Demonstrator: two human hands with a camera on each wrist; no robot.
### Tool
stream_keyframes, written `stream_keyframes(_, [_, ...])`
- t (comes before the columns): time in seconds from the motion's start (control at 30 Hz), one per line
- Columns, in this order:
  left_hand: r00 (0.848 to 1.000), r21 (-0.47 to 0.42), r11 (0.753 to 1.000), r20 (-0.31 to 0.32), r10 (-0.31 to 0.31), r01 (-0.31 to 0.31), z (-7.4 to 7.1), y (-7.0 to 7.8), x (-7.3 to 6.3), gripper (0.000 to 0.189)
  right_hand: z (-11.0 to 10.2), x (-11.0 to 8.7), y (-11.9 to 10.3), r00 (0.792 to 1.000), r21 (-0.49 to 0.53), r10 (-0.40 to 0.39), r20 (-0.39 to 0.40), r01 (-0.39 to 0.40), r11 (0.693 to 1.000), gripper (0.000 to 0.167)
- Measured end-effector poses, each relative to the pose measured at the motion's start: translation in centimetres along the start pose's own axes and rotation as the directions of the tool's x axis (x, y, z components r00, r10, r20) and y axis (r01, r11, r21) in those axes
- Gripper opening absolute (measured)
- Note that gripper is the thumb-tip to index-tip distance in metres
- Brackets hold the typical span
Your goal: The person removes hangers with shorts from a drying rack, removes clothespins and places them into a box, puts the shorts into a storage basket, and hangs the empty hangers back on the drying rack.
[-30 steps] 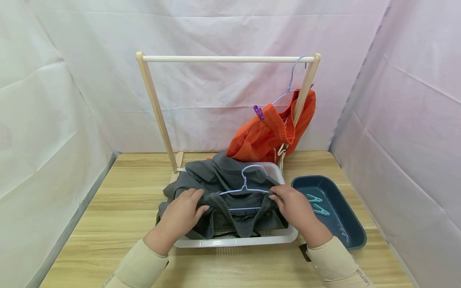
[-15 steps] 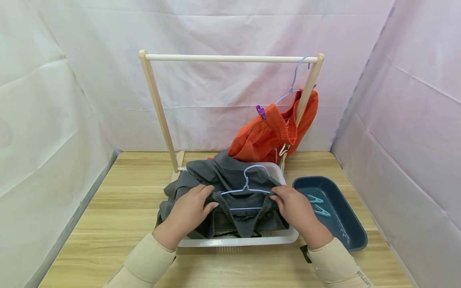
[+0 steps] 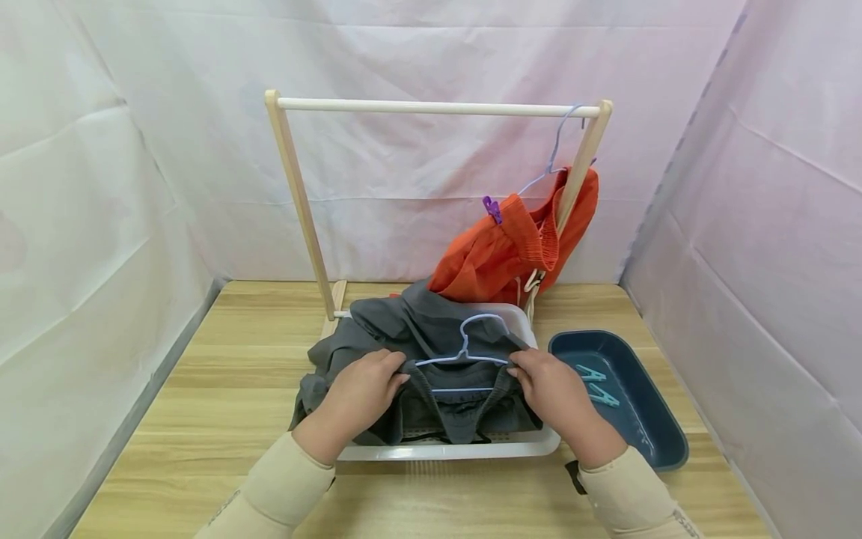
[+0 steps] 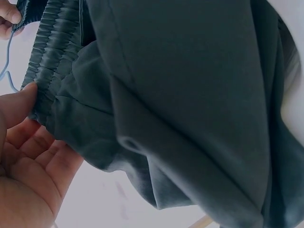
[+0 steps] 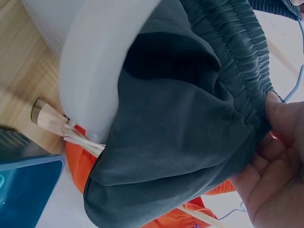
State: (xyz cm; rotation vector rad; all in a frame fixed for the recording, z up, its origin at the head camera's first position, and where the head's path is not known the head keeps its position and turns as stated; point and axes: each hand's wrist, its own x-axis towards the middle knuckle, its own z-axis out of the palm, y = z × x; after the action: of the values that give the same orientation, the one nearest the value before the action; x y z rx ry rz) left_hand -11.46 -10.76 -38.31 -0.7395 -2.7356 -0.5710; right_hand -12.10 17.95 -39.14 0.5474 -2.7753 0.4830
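Note:
Dark grey pants (image 3: 384,326) with a gathered elastic waistband (image 4: 52,52) lie spread over a white basket (image 3: 451,451). A pale blue clothes hanger (image 3: 465,352) sits inside the waist opening, its hook upward. My left hand (image 3: 360,393) pinches the waistband at its left side between thumb and fingers, as the left wrist view shows closely. On the opposite side, my right hand (image 3: 555,393) pinches the waistband near the hanger's right end. Cloth and fingers hide the ends of the hanger.
Behind the basket stands a wooden rack with a white rail (image 3: 431,107). Orange pants (image 3: 498,251) hang at its right end from another blue hanger, with a purple clip (image 3: 493,210). A dark blue tray (image 3: 646,404) at right holds teal clothespins (image 3: 601,395).
My left hand has shifted right along the waistband, closer to the hanger. The right hand keeps its grip in nearly the same place. The view has drifted slightly.

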Motion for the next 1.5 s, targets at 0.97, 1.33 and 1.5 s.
stream_keyframes(0.97, [0.929,0.011,0.984,-0.327,0.170,-0.176,-0.3,-0.4,0.9,0.018,-0.7,0.6,0.3,0.989,0.077,0.022,-0.149,-0.010,0.997,0.015])
stream_keyframes(1.33, [0.860,-0.026,0.977,-0.479,0.176,-0.214,-1.2,-1.1,1.2,0.019,-1.4,0.3,0.9,0.985,0.154,0.085,-0.149,-0.062,0.986,0.019])
stream_keyframes(1.5, [0.861,-0.053,0.979,-0.487,0.145,-0.195,-1.6,-1.4,1.2,0.019,-1.3,0.1,1.4,0.978,0.159,0.083,-0.193,-0.052,0.986,0.018])
